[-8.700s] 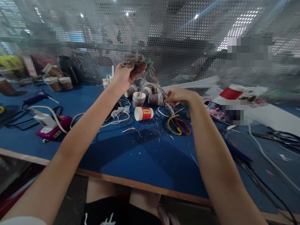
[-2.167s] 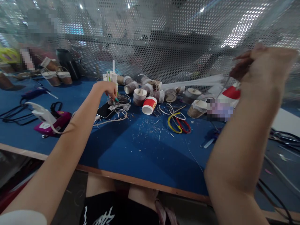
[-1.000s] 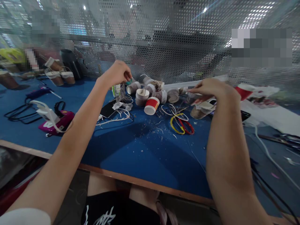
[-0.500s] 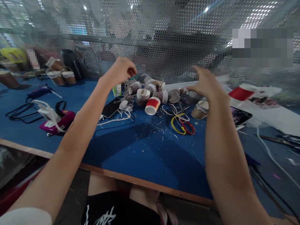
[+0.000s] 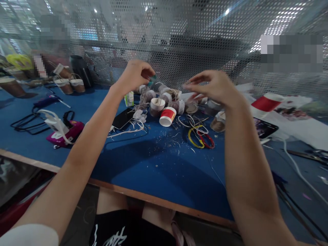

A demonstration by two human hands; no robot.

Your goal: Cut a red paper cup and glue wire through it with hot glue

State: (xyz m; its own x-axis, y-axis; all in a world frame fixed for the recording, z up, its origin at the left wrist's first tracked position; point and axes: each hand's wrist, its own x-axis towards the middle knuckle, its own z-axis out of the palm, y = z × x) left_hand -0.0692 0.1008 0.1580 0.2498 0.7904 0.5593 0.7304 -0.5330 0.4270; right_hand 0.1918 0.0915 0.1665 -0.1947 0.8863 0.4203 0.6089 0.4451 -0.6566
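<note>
My left hand (image 5: 138, 76) is raised over the back of the table, fingers bent in and pinching a small teal-green thing (image 5: 152, 80) whose kind I cannot make out. To its right, my right hand (image 5: 212, 85) hovers with fingers apart and nothing visible in them. Below and between the hands lies a heap of grey cord-wound pieces (image 5: 177, 106). A white paper cup (image 5: 157, 106) stands among them, and a red-and-white paper cup (image 5: 167, 116) lies on its side in front. Grey cord (image 5: 144, 97) hangs in a tangle beneath my left hand.
Yellow-and-red-handled scissors (image 5: 201, 137) lie mid-table by a white cable. A phone (image 5: 123, 119) and a purple power strip (image 5: 66, 135) are on the left. Brown cups (image 5: 64, 86) stand farther back. Another phone (image 5: 265, 128) lies at right. A perforated metal screen (image 5: 174, 44) rises behind.
My right hand has swung left, closer to my left hand. My left hand has shifted slightly right, and the teal-green thing in its fingers shows more clearly. The view has turned slightly.
</note>
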